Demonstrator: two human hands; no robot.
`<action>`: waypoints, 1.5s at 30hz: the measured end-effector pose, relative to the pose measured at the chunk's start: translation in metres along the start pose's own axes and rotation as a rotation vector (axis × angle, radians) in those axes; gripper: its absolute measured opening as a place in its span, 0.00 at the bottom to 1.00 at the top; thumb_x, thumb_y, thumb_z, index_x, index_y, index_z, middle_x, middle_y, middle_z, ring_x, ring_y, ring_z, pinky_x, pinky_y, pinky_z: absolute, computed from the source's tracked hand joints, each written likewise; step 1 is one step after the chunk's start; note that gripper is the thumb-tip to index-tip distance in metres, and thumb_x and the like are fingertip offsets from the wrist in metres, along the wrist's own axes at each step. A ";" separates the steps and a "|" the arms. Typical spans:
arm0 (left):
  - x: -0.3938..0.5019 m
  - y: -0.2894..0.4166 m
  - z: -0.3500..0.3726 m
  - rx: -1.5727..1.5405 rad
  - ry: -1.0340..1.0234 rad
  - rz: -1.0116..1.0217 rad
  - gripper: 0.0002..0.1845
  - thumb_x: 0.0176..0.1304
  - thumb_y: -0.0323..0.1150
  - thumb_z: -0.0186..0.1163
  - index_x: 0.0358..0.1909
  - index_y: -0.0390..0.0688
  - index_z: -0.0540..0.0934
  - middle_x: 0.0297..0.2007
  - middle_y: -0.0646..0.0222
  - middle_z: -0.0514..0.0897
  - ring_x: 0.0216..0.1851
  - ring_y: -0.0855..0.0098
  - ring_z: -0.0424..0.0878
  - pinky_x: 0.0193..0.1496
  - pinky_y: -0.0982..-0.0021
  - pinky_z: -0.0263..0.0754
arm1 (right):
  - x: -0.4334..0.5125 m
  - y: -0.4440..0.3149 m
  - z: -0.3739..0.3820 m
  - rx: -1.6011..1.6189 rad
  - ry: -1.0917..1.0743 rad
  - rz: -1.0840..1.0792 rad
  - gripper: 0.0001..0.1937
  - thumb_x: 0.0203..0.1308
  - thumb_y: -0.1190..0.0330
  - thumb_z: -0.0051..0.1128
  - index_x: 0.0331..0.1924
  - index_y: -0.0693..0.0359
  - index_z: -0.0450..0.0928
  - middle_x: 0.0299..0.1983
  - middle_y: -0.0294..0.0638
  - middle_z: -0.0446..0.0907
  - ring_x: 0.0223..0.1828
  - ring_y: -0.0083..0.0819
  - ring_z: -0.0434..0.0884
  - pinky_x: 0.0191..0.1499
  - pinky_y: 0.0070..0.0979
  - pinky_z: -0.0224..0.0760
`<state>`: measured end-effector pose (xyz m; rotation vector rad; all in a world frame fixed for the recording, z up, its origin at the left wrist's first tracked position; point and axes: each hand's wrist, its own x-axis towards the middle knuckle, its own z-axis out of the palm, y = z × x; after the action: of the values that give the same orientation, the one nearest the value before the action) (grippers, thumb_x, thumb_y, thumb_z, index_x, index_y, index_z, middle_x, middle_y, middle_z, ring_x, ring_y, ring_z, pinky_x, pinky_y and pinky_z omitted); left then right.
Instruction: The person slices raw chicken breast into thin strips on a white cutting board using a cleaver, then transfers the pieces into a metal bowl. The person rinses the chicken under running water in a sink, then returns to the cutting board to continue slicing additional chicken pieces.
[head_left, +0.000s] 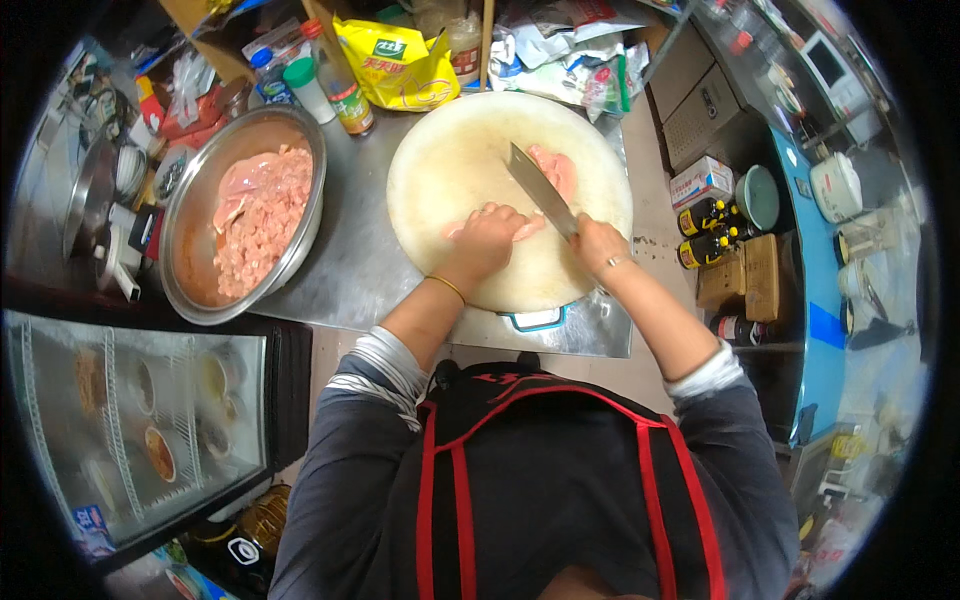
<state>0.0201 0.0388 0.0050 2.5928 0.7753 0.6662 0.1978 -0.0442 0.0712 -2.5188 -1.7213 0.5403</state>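
Observation:
A round, pale cutting board lies on the steel table. My right hand grips the handle of a kitchen knife, its blade pointing up and to the left over the board. Fingers curled, my left hand presses down on a strip of raw meat that shows on both sides of it. Another piece of raw meat lies beyond the blade, partly covered by it. To the left, a large steel bowl holds diced raw meat and a larger uncut piece.
Behind the board stand a yellow bag, a sauce bottle and a green-capped shaker, with plastic bags beside them. A glass-doored cooler is at lower left. Dark bottles and cardboard boxes fill a shelf at right.

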 end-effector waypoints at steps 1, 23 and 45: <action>-0.004 0.001 0.001 0.020 -0.069 0.003 0.15 0.48 0.24 0.53 0.39 0.47 0.79 0.39 0.66 0.78 0.45 0.61 0.71 0.48 0.61 0.65 | -0.006 0.009 0.001 -0.028 -0.052 0.004 0.11 0.54 0.64 0.49 0.36 0.64 0.71 0.35 0.56 0.79 0.38 0.51 0.79 0.42 0.43 0.71; -0.045 0.013 -0.005 -0.001 0.378 -0.141 0.12 0.47 0.33 0.63 0.33 0.40 0.75 0.37 0.63 0.74 0.43 0.59 0.71 0.46 0.61 0.66 | -0.021 -0.025 -0.019 -0.171 -0.070 -0.409 0.08 0.54 0.65 0.50 0.34 0.61 0.69 0.24 0.54 0.78 0.29 0.52 0.79 0.34 0.44 0.72; -0.044 0.018 -0.006 0.116 0.404 -0.140 0.11 0.44 0.34 0.64 0.31 0.44 0.77 0.33 0.68 0.75 0.40 0.63 0.72 0.44 0.63 0.66 | -0.027 0.004 0.016 -0.100 -0.035 -0.293 0.09 0.55 0.65 0.50 0.33 0.62 0.70 0.21 0.55 0.77 0.27 0.53 0.79 0.32 0.45 0.72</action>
<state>-0.0081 0.0001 0.0039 2.5033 1.1352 1.1514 0.1878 -0.0723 0.0623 -2.2663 -2.1290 0.4900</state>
